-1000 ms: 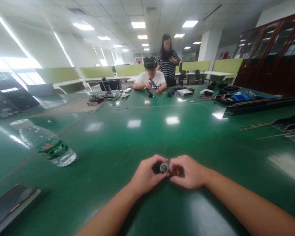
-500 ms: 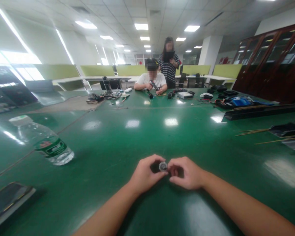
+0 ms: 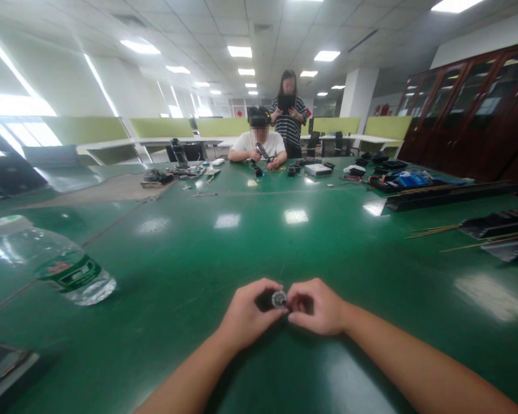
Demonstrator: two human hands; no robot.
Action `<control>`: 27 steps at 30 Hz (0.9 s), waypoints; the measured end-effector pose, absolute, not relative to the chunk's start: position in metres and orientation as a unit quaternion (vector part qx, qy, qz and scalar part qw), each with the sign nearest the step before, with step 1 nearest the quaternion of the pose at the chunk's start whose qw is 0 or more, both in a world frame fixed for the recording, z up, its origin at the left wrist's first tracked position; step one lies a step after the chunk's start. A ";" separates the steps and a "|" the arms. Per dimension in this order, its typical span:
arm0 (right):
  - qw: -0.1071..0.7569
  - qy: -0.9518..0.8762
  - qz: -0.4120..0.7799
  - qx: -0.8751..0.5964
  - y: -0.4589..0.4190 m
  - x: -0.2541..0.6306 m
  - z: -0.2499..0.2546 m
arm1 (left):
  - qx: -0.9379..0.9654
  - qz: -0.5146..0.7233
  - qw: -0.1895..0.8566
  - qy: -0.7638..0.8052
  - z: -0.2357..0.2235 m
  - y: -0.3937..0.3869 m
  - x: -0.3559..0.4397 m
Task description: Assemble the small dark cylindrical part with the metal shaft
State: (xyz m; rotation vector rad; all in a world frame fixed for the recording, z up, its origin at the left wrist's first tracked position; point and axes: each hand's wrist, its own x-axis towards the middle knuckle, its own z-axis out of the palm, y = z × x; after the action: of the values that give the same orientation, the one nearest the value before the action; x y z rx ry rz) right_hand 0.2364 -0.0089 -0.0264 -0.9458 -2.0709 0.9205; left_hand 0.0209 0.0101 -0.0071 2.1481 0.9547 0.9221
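Note:
A small round grey metal part (image 3: 279, 299) with a ring-like end and a darker centre is held just above the green table (image 3: 176, 253). My left hand (image 3: 249, 315) curls around it from the left, thumb below and index finger above. From the other side, my right hand (image 3: 317, 307) is closed, its fingertips pressed together at the part's right edge. Whether those right fingers pinch the part itself or some smaller piece is hidden.
A water bottle (image 3: 75, 270) stands to the left, with a phone-like dark slab (image 3: 4, 368) nearer me. Thin rods and dark trays (image 3: 496, 224) lie at the right. Across the table a seated person (image 3: 259, 144) works with a tool; another person (image 3: 289, 123) stands behind.
The whole view has shifted slightly, so the bottle, slab and far people sit further left. Both hands keep nearly the same grip around the small part.

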 end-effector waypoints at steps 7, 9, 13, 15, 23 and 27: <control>0.353 -0.786 0.373 -0.344 -0.011 0.236 -0.026 | 0.807 0.362 0.290 0.365 -0.010 0.011 0.021; 0.351 -0.785 0.376 -0.344 -0.011 0.236 -0.025 | 0.807 0.366 0.286 0.365 -0.010 0.012 0.020; 0.359 -0.782 0.376 -0.344 -0.006 0.236 -0.024 | 0.811 0.376 0.271 0.357 -0.011 0.015 0.020; 0.363 -0.778 0.382 -0.342 -0.003 0.236 -0.025 | 0.812 0.384 0.264 0.352 -0.012 0.018 0.020; 0.368 -0.773 0.391 -0.338 -0.001 0.235 -0.025 | 0.827 0.385 0.245 0.328 -0.012 0.019 0.019; 0.363 -0.771 0.393 -0.345 -0.001 0.235 -0.024 | 0.834 0.391 0.225 0.318 -0.013 0.021 0.018</control>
State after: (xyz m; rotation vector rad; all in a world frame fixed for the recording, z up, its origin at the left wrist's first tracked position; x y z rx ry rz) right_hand 0.2349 -0.0008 -0.0242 -0.8887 -1.9857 1.0108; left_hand 0.0180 0.0205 -0.0125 2.2997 0.8776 1.0794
